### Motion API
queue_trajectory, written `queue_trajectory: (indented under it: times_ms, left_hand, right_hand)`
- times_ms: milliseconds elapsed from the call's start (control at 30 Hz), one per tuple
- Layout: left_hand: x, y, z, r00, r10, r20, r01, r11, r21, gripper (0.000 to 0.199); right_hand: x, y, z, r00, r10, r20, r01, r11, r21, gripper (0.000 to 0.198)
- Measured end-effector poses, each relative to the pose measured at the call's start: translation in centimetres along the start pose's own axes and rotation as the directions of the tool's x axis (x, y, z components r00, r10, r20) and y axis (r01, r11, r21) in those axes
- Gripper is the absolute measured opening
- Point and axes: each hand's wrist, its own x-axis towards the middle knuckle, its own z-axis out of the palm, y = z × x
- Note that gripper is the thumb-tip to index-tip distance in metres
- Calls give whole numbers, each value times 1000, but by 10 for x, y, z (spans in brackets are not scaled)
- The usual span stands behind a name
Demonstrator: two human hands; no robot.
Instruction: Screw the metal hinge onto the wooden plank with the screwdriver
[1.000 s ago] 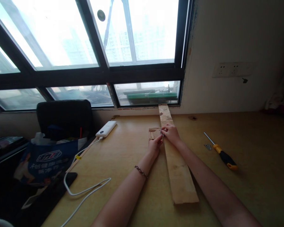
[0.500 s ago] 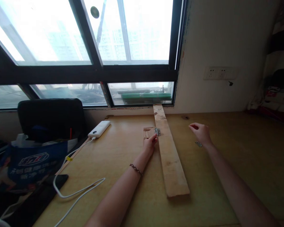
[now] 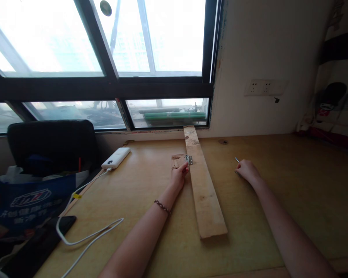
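Observation:
A long wooden board lies on the table, reaching toward the window. Against its left side sits a small wooden block, and a metal hinge spans from the block onto the board. My left hand is closed around the near end of the block, its thumb pressing at the hinge's lower edge. To the right of the board, my right hand is closed in a pinch low over the table. A thin metal screw sticks out from its fingertips. Any other screws there are hidden by the hand.
On the table's left side lies a white power bank with a white cable. A black chair and a blue bag stand beyond the left edge. Behind the table are a window and a wall socket.
My right hand has come down and slightly nearer, over the spot where loose screws lay, and a screw now shows at its fingertips. The left hand keeps its place; the view has shifted slightly.

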Motion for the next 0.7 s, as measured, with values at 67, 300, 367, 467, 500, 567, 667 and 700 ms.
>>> queue_trajectory:
  times_ms: [67,300,367,467,500,567,667,700]
  left_hand:
    - [0,0,0,1000,-2,3,2,1000,-2,23]
    - [-1,0,0,1000,-4,6,4,1000,1,27]
    - [-1,0,0,1000,-2,9,2,1000,1,26]
    - [-2,1,1,1000,-7,-1,7,1000,-2,25]
    - [-2,1,2,1000,-9,-4,9,1000,-4,24]
    - [-2,2,2,1000,-9,-4,9,1000,-14,24]
    - [-2,2,2,1000,-7,-9,7,1000,-28,26]
    - [-2,1,2,1000,-2,-14,1,999,-32,26]
  right_hand:
    - [-2,-1,0,1000,10,13,-9,1000,-21,4]
    - [-4,-9,0,992,55,110,-39,989,-140,18]
    - [-5,-11,-1,989,72,131,-49,984,-170,21]
    - [-6,-13,0,992,58,110,-40,987,-158,18]
    - [-6,-15,2,996,40,83,-30,992,-120,15]
    - [-8,-22,4,1000,-11,-1,11,999,50,9]
    - [-11,-49,7,995,-55,-87,92,854,512,11]
    - [-12,-61,8,995,-71,-69,99,741,664,12]
